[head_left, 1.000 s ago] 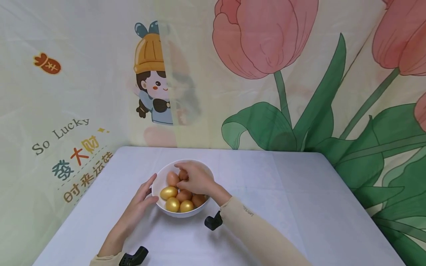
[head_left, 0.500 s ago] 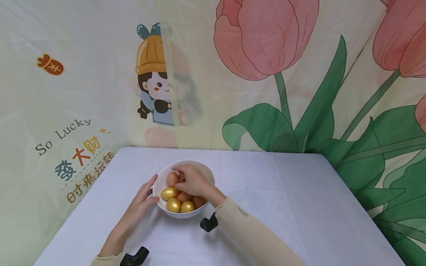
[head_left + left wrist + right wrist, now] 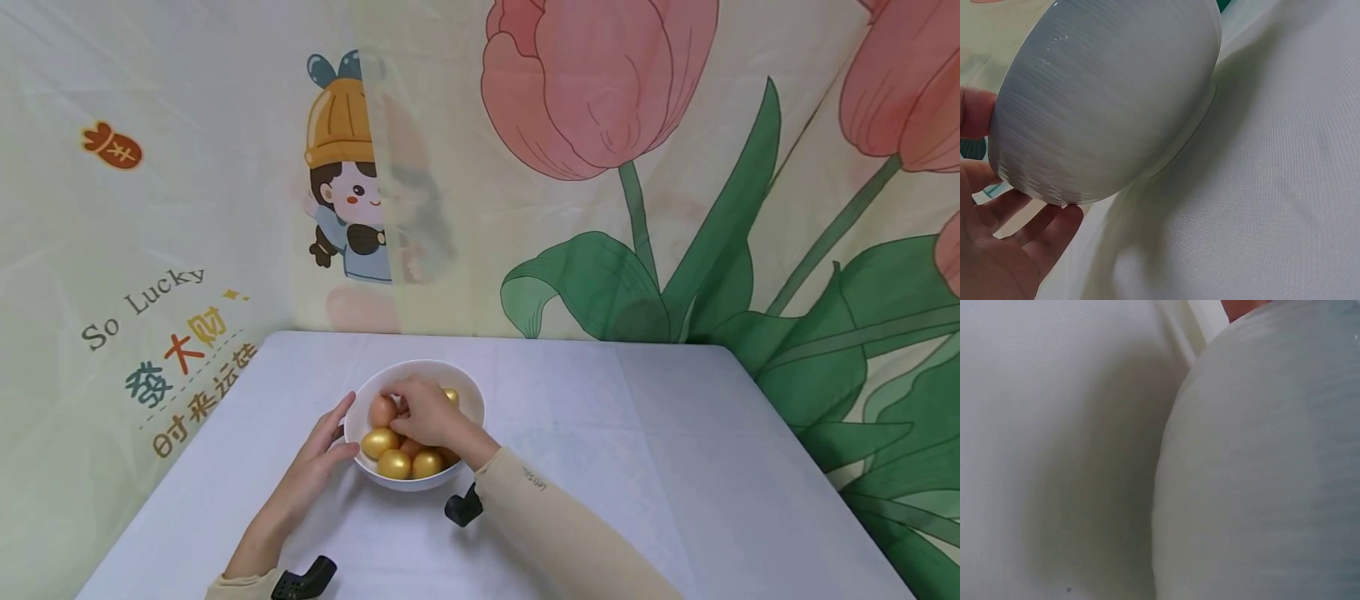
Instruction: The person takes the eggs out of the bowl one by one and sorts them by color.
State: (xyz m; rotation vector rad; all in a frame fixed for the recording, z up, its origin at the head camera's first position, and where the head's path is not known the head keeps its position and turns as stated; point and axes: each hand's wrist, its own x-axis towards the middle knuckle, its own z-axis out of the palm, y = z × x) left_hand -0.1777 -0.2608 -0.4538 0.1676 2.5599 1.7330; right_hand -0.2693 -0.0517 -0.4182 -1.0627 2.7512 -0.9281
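Observation:
A white bowl (image 3: pixel 472 410) holds several brown and gold eggs. My left hand (image 3: pixel 313 457) grips its left side, thumb near the rim; in the left wrist view, curved fingers (image 3: pixel 1060 234) meet the outer wall. Inside the bowl, my right hand (image 3: pixel 429 414) pinches a brown egg (image 3: pixel 404 406) that its thumb and fingers partly cover. Another brown egg (image 3: pixel 382 411) lies just left of these fingertips. Along the near side are gold eggs (image 3: pixel 393 464), and one more gold egg (image 3: pixel 450 396) shows behind the right hand. The right wrist view has mostly the bowl's outer wall (image 3: pixel 1254 469).
The bowl stands on a table with a white cloth (image 3: pixel 600 467), toward the left of its far half. Behind the table hangs a printed backdrop (image 3: pixel 442 167) with tulips and a cartoon figure. Black wrist cameras (image 3: pixel 463 506) sit at both cuffs.
My right hand has shifted left and slightly down within the bowl, with the pinched brown egg. Neighbouring eggs have moved a little, and a gold egg has come into view behind the hand.

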